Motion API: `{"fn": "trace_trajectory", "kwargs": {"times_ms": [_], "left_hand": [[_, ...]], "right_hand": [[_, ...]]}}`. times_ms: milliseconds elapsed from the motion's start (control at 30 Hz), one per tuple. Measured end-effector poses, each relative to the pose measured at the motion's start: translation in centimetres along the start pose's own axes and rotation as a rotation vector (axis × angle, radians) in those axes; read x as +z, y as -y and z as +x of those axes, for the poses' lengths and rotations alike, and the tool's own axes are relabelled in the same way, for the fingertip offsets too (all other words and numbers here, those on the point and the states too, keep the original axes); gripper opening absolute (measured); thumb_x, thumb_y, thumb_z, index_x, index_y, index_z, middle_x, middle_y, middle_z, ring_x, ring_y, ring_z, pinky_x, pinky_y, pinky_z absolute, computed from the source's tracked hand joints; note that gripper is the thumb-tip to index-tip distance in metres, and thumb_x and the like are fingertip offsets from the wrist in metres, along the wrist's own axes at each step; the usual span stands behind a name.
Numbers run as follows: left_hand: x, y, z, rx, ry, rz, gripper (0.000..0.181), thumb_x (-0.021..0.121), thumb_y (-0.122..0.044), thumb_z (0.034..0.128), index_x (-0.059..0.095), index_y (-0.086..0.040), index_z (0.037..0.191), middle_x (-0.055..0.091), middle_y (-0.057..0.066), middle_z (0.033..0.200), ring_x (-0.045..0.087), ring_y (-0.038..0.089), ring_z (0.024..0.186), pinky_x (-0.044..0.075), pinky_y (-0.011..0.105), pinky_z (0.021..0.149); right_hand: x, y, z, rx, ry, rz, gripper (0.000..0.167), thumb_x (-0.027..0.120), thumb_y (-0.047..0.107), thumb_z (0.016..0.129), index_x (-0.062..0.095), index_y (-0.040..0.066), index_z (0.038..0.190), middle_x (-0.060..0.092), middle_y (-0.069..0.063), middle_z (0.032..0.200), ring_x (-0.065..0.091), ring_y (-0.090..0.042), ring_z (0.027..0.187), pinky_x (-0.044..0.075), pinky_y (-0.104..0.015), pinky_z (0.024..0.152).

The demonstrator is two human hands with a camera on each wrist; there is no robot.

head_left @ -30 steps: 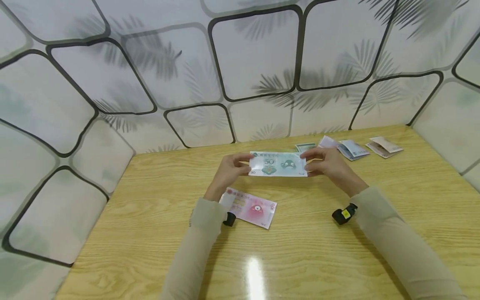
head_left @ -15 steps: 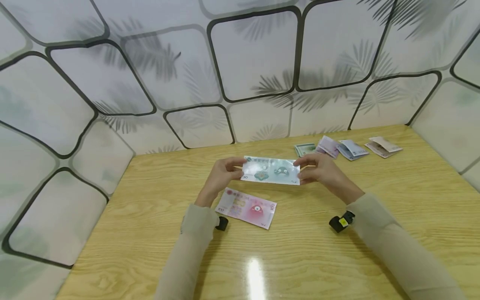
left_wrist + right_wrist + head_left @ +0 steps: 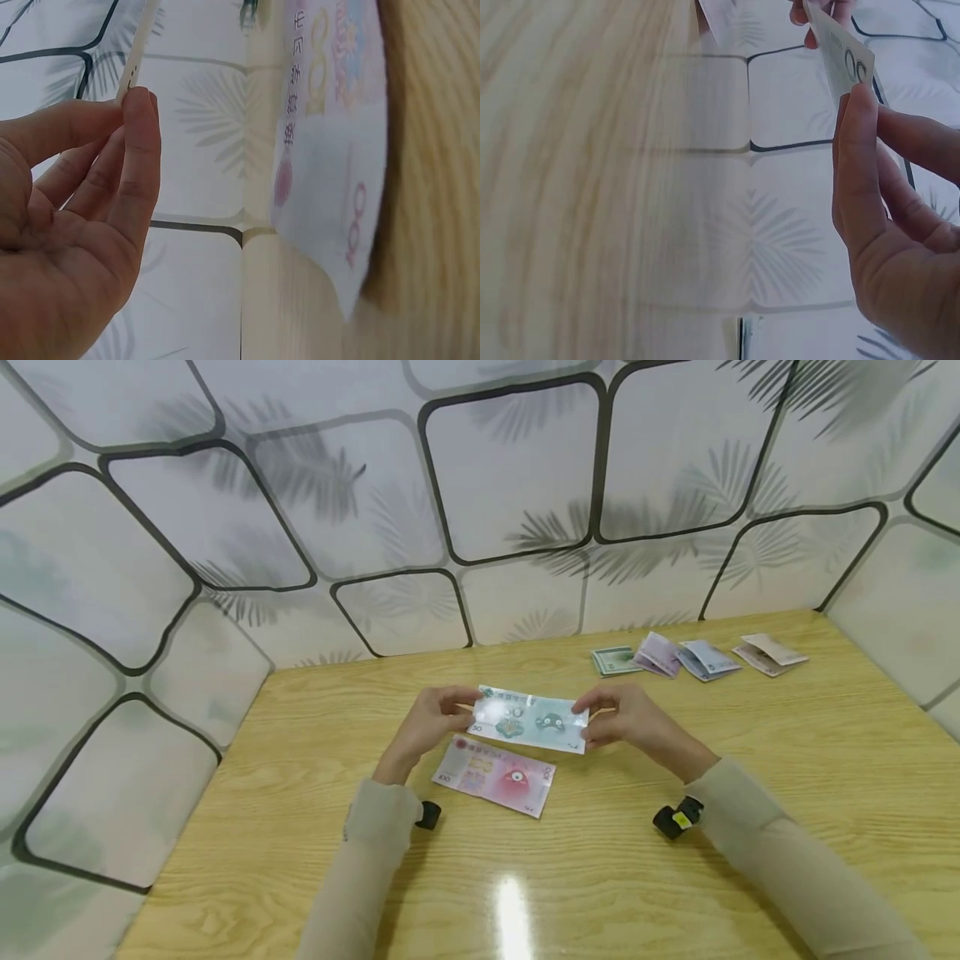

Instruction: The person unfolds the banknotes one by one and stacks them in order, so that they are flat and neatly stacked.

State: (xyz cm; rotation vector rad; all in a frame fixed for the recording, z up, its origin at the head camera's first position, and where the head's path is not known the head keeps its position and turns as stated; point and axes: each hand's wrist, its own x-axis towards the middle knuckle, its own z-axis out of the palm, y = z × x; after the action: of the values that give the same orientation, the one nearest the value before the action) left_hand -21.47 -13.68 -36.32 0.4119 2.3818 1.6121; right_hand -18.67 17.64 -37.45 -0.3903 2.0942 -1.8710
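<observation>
A green-and-white 50 note [image 3: 529, 720] is stretched between both hands, its left side a little higher than its right. My left hand [image 3: 426, 727] pinches its left end between thumb and fingers; my right hand [image 3: 637, 724] pinches its right end. In the left wrist view the left hand [image 3: 82, 195] holds the note's edge at the fingertips. The right wrist view has the right hand [image 3: 900, 202] pinching the note [image 3: 846, 56]. Just in front of it, a pink 100 note [image 3: 495, 777] lies face up on the table; its end looks slightly raised in the left wrist view [image 3: 322, 202].
Along the back right of the wooden table [image 3: 315, 893] lie a green note stack [image 3: 617, 661], folded purple notes [image 3: 657, 655], folded blue notes [image 3: 707, 660] and folded brownish notes [image 3: 769, 655]. Patterned walls [image 3: 517, 468] border the back and sides.
Both hands have moved toward the person and left with the 50 note, bringing it close to the pink note. The note now tilts down to the right, and the green stack at the back is uncovered.
</observation>
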Motion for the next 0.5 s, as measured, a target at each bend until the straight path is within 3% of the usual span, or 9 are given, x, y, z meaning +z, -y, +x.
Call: {"fn": "trace_trajectory", "kwargs": {"times_ms": [133, 500], "left_hand": [[-0.5, 0.3, -0.6, 0.003, 0.024, -0.005, 0.033, 0.061, 0.008, 0.0949, 0.064, 0.009, 0.128, 0.068, 0.022, 0.116, 0.067, 0.022, 0.091, 0.061, 0.051, 0.078], [-2.3, 1.3, -2.1, -0.03, 0.097, 0.061, 0.033, 0.062, 0.006, 0.0933, 0.065, 0.009, 0.126, 0.064, 0.023, 0.125, 0.067, 0.025, 0.098, 0.061, 0.04, 0.08]], "right_hand": [[0.6, 0.0, 0.1, 0.03, 0.036, -0.018, 0.035, 0.068, -0.012, 0.084, 0.056, -0.021, 0.116, 0.059, -0.016, 0.092, 0.068, -0.019, 0.073, 0.063, -0.035, 0.073], [2.6, -0.6, 0.4, 0.036, 0.179, -0.061, 0.029, 0.065, -0.011, 0.085, 0.059, -0.021, 0.112, 0.061, -0.013, 0.088, 0.069, -0.017, 0.071, 0.063, -0.033, 0.07]]}}
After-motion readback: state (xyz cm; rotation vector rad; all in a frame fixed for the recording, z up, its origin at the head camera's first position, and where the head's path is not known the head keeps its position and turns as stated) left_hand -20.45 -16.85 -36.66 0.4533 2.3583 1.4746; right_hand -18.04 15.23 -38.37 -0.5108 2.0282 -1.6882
